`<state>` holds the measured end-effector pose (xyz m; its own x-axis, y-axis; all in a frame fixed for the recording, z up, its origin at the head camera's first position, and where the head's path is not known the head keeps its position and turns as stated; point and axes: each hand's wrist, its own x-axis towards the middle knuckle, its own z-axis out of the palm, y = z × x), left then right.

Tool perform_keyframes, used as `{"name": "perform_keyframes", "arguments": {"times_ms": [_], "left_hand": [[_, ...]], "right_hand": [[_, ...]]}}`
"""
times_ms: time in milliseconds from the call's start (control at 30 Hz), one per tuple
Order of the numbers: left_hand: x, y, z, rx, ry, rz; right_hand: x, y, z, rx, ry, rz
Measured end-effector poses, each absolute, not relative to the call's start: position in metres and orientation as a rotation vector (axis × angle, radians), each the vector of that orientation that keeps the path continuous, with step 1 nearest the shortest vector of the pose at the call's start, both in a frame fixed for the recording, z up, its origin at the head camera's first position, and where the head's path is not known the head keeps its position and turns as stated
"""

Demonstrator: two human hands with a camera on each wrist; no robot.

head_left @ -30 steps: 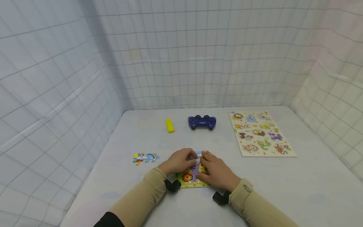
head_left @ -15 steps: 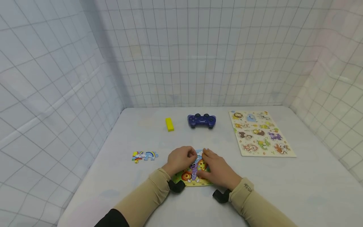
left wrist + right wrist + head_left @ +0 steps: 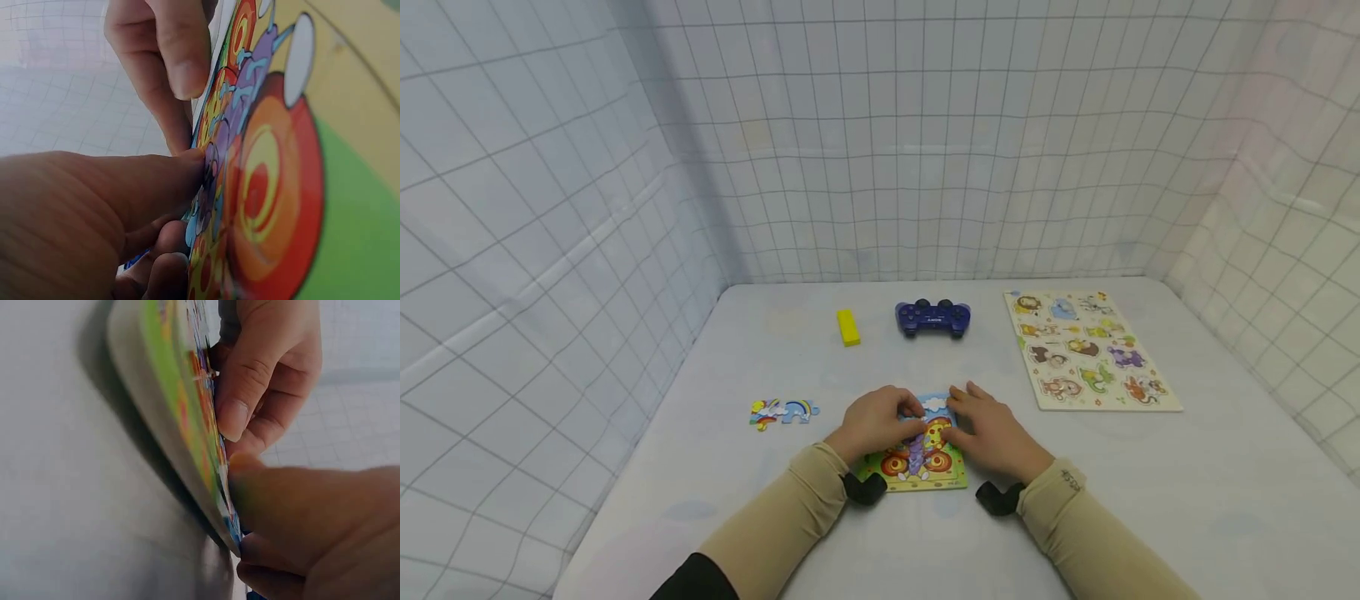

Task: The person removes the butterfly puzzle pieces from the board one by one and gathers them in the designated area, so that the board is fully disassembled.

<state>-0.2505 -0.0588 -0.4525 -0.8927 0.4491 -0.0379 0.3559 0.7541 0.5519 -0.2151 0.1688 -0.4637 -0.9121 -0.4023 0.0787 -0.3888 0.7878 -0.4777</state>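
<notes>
A small jigsaw puzzle board with a purple butterfly picture lies in front of me. My left hand is over its upper left part, fingers bent. In the left wrist view, the left thumb touches the picture; whether a piece is between thumb and fingers is hidden. At the board's right edge, my right hand rests with its fingers loosely spread and the thumb near the picture. Left of the board lie loose puzzle pieces, a yellow and red one and a rainbow one.
Farther back are a yellow block and a dark blue game controller. A wooden animal puzzle board lies on the right of the white table. Grid-patterned curtains surround the table.
My right hand has shifted slightly right, uncovering more of the board's right side. My left hand has stayed nearly in place, with its fingers bent over the board.
</notes>
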Motion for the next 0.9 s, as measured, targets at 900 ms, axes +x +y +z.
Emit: {"name": "perform_keyframes", "arguments": {"times_ms": [900], "left_hand": [[-0.25, -0.0541, -0.4587, 0.607, 2.817, 0.829]], "right_hand": [[-0.2162, 0.1655, -0.462, -0.561, 2.907, -0.881]]}}
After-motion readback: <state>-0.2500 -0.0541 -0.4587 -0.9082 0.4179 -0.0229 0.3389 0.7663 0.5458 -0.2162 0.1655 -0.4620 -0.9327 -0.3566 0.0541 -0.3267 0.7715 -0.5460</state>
